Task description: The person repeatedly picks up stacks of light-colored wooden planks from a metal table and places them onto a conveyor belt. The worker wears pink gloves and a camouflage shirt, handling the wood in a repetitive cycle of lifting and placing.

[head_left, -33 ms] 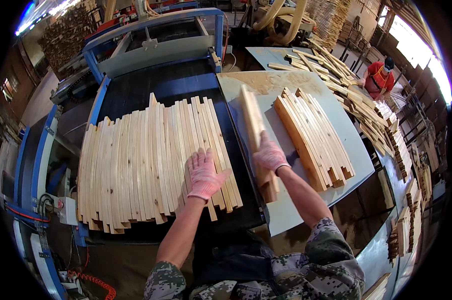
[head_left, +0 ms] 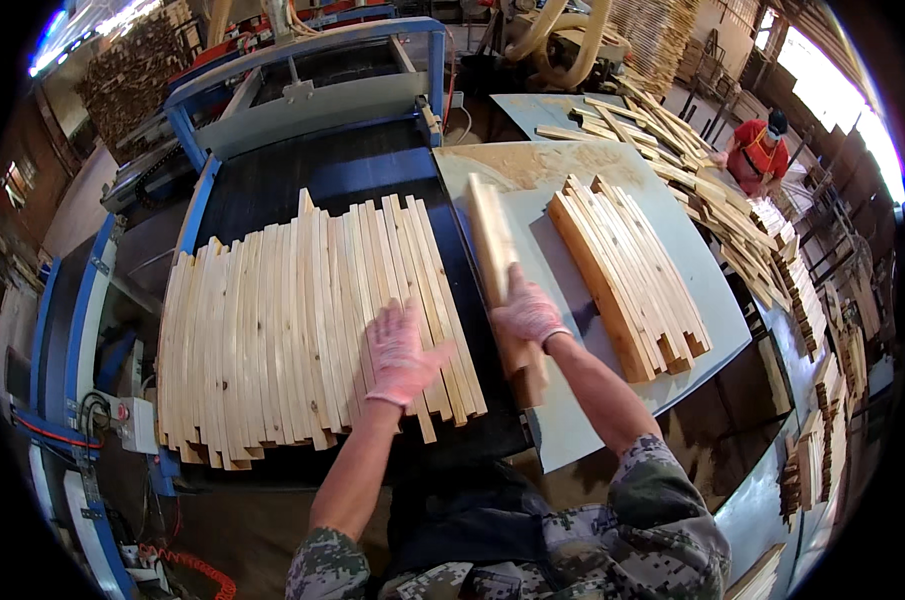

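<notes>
Many pale wooden slats lie side by side in a row on the black bed of a blue-framed machine. My left hand, in a pink glove, rests flat with fingers spread on the right end of that row. My right hand, also gloved, grips a small bundle of slats standing on edge at the seam between the black bed and the grey table. A loose stack of slats lies on the grey table just right of that hand.
The machine's blue frame and grey hood cross the far side. Long wood strips pile along the right, with more stacks beyond the table edge. A person in a red top works at the far right. An orange coiled cable lies lower left.
</notes>
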Tool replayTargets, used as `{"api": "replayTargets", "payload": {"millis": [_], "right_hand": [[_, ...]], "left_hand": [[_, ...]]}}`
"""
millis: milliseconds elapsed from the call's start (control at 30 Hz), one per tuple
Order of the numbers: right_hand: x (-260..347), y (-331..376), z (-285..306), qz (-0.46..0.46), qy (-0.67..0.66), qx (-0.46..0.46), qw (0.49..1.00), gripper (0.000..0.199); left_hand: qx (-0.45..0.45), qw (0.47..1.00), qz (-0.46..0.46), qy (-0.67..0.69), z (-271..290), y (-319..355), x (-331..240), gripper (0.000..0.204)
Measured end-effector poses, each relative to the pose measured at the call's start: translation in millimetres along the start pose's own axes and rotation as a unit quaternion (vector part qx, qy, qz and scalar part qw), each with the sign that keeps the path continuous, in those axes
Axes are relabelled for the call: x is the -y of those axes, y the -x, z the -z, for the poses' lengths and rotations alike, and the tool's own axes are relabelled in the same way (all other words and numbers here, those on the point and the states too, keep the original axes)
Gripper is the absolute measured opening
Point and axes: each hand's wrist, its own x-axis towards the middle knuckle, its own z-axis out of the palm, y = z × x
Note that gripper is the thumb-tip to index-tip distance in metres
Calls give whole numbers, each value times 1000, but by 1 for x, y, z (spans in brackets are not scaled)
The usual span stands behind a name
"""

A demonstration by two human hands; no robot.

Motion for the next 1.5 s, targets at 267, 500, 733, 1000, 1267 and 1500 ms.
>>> {"api": "replayTargets", "payload": {"millis": [267, 500, 733, 1000, 1267, 1500], "right_hand": [[8, 3, -31, 112, -249, 73, 959, 98], [-75, -2, -56, 76, -320, -63, 942, 63], [-91, -19, -75, 94, -58, -160, 981, 76], [-71, -51, -110, 182, -47, -144, 972, 75], [-43, -12, -105, 201, -345, -67, 914, 52], [-74, 152, -145, 115, -212, -124, 963, 67]], "left_hand": [[-238, 951, 150, -131, 134, 90, 229, 89], [-242, 784, 408, -399, 271, 202, 365, 82], [-276, 780, 493, -268, 282, 221, 405, 89], [-211, 808, 492, -245, 272, 238, 397, 117], [-285, 892, 337, 94, 298, 260, 357, 65], [-211, 841, 104, 487, 186, 340, 171, 65]]}}
